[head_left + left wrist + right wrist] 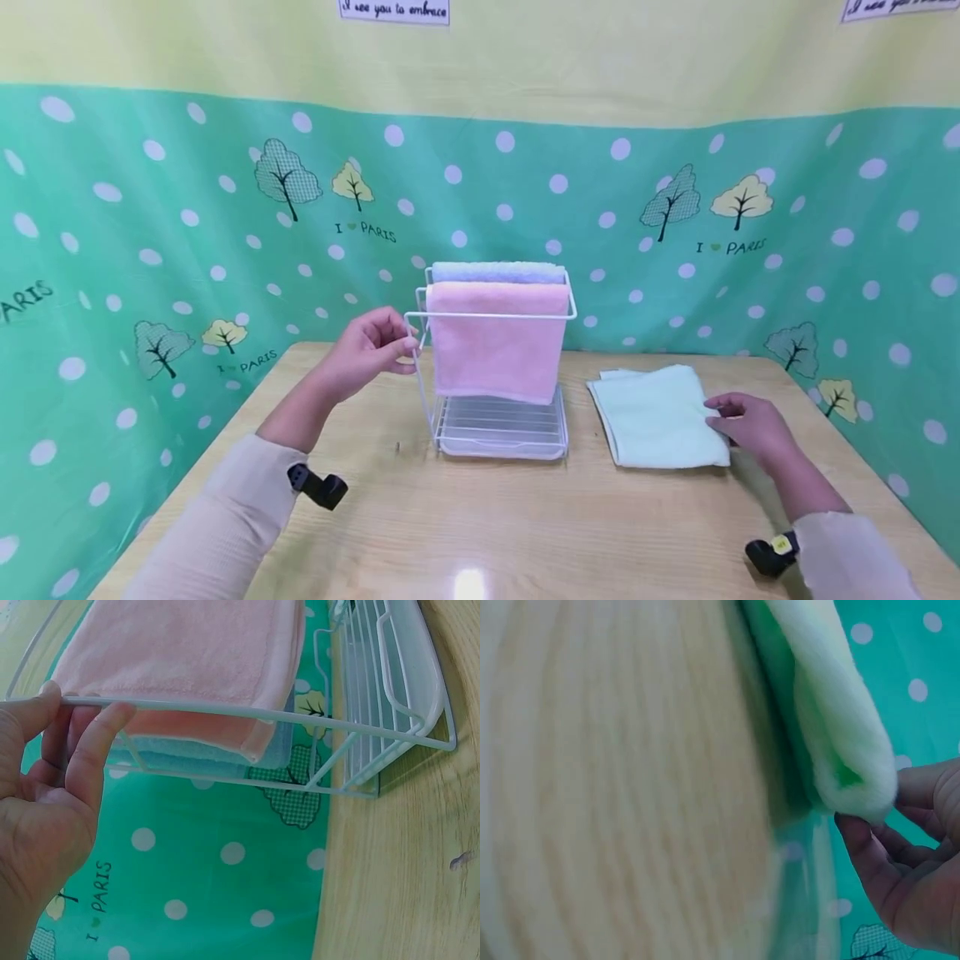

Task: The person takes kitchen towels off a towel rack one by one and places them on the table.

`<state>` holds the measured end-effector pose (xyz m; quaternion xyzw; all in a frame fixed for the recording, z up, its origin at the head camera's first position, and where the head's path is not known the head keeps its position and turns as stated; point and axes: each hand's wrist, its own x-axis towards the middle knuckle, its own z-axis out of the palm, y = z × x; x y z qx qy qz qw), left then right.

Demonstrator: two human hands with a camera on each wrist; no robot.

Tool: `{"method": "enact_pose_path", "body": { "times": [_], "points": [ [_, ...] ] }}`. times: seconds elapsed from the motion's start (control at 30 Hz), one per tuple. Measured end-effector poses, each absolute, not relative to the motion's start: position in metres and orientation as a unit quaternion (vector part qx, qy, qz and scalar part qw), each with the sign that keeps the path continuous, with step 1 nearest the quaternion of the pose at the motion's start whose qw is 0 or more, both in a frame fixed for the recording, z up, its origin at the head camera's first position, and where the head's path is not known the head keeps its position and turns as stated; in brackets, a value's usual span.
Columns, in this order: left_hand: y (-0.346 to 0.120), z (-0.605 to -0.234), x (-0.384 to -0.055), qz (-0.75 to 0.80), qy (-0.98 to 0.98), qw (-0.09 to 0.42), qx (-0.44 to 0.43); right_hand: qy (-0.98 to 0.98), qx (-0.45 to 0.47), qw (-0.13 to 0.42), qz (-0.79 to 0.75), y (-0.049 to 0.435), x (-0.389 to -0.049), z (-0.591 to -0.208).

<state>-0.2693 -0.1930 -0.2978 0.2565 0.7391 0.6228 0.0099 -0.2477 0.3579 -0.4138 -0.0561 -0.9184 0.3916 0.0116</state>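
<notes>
A white wire towel rack point(491, 316) stands mid-table, with a pale tray point(502, 448) at its base. Over its bars hang a pink towel point(498, 354) in front and a light blue towel point(498, 272) behind. My left hand point(372, 346) pinches the rack's left front upright between thumb and fingers; the left wrist view shows the same wire point(225, 710) in its grip. To the right lies a folded pale green towel point(656, 417). My right hand point(756, 423) holds this towel's right edge, and the right wrist view shows its thick fold point(855, 750) between thumb and fingers.
The light wooden table point(510, 525) carries the rack and the folded towel. Close behind it hangs a green dotted curtain point(517, 183) with printed trees, which also runs along both sides. A small dark mark point(397, 447) shows on the tabletop left of the rack.
</notes>
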Motion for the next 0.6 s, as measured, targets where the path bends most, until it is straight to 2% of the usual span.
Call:
{"method": "enact_pose_path", "body": {
  "times": [0.23, 0.6],
  "points": [
    [-0.193, -0.299, -0.268, 0.622, 0.742, 0.013, 0.249, -0.937, -0.031, -0.010, 0.347, 0.362, -0.240, -0.412],
    [-0.192, -0.302, -0.269, 0.632, 0.732, 0.005, 0.255, -0.952, 0.044, -0.001, 0.302, 0.353, -0.233, -0.416]
  ]
}}
